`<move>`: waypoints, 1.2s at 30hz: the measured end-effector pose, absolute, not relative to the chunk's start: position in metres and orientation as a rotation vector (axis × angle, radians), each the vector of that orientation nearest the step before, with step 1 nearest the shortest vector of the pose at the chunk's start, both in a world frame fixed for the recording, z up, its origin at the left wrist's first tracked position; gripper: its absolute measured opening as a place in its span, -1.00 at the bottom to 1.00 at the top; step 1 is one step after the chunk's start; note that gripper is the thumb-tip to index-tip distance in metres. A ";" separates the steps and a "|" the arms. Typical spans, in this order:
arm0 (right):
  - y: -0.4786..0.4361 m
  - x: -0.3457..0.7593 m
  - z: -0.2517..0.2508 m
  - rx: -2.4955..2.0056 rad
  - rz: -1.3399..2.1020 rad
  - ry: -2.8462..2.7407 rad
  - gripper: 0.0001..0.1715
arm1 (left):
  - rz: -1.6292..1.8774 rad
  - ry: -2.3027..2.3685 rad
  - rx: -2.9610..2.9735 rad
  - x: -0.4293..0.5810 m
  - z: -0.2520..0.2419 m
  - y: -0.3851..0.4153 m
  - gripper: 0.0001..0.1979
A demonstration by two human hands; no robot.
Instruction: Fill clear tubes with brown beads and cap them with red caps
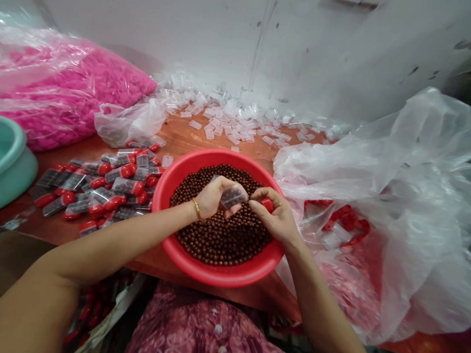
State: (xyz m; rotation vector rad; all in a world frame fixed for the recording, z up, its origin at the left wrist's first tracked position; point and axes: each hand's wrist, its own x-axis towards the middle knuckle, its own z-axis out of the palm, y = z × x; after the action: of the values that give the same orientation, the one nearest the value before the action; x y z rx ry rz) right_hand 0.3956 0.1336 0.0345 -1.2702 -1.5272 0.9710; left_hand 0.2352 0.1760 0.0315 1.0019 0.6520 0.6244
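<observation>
My left hand [216, 195] is closed around a small clear plastic container [232, 197] with dark balls inside. Close to its mouth, my right hand [272, 211] has its fingers curled around a small red cap [267, 204]. Both hands are above a red basin [215, 278] holding a heap of shiny brown balls [218, 240]. Left of the basin lies a pile of filled clear containers with red caps [126, 186].
A bag of pink pieces [79, 88] and a teal basin [0, 163] stand at the left. Clear plastic pieces [231, 122] are strewn along the wall. A large crumpled plastic bag [412, 212] with red pieces [346, 223] covers the right side.
</observation>
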 end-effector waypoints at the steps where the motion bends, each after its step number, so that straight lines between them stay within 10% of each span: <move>1: 0.134 0.395 0.034 -1.280 0.970 -1.481 -0.78 | 0.669 0.605 0.990 0.234 0.033 0.177 -0.63; 12: 0.142 0.402 0.030 -1.165 1.476 -0.981 -0.79 | 0.824 0.467 0.986 0.227 0.033 0.184 -0.64; 36: 0.133 0.389 0.028 -1.285 0.904 -1.529 -0.39 | 0.690 0.836 1.568 0.241 0.025 0.167 -0.83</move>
State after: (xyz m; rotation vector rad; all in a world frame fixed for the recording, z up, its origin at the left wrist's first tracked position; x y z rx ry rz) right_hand 0.3889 0.1327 0.0276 -1.2849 -1.5290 0.9042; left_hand 0.2412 0.1670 0.0247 1.5684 0.8357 0.6903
